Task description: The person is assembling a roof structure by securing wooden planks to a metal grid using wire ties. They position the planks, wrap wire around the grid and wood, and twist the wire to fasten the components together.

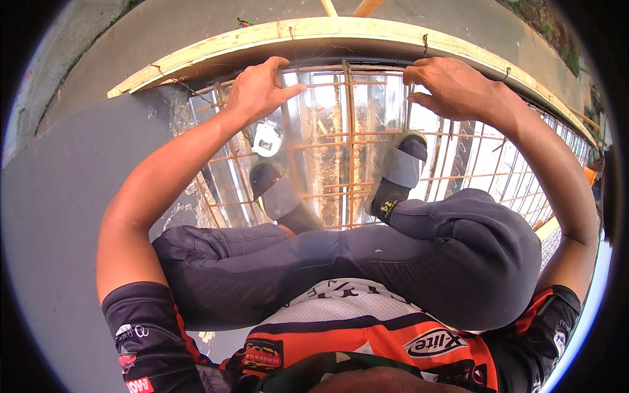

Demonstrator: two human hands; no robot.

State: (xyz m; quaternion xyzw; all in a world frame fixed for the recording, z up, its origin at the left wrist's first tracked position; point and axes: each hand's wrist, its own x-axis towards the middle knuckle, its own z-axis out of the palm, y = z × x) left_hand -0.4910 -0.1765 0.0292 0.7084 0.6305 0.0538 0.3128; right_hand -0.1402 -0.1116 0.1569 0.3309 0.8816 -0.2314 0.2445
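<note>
My left hand (259, 92) rests at the far edge of a steel rebar grid (352, 111). Its thumb and forefinger are spread apart, with the fingertips by the dark strip (321, 63) under a wooden beam. Farther right, my right hand (452, 85) has its fingers bent round the upper part of a thin rebar rod (409, 118); the exact contact is partly hidden. Between the hands, crossed rods lie over shiny metal sheeting (298, 118). A white tape measure (267, 137) lies just below my left hand.
The long pale wooden beam (314, 27) curves across the far side, with dark wire ties on it. My sandalled feet (401, 164) stand on the grid. A grey flat surface (78, 183) borders it on the left. Rebar runs on to the right.
</note>
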